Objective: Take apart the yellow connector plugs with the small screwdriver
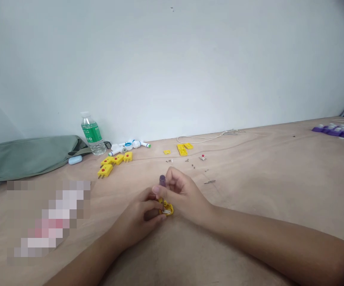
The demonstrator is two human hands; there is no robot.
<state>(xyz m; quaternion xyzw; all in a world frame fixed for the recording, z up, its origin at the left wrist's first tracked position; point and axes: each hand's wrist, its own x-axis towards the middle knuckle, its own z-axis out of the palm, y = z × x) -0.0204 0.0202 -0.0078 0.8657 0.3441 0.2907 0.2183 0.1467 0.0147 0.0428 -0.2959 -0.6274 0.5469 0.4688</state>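
Note:
My right hand (184,194) is closed around a small screwdriver with a purple handle (162,181), held upright with its tip down on a small yellow connector (167,208). My left hand (139,220) pinches that yellow connector against the wooden table (249,174), fingers curled on its left side. Both forearms rest on the table.
Several more yellow connectors (112,163) lie behind, with yellow plates (182,149), loose screws (190,162) and a white cable (207,138). A water bottle (92,134), grey-green bag (26,157), white marker pens (130,145) and purple parts (339,130) sit near the wall.

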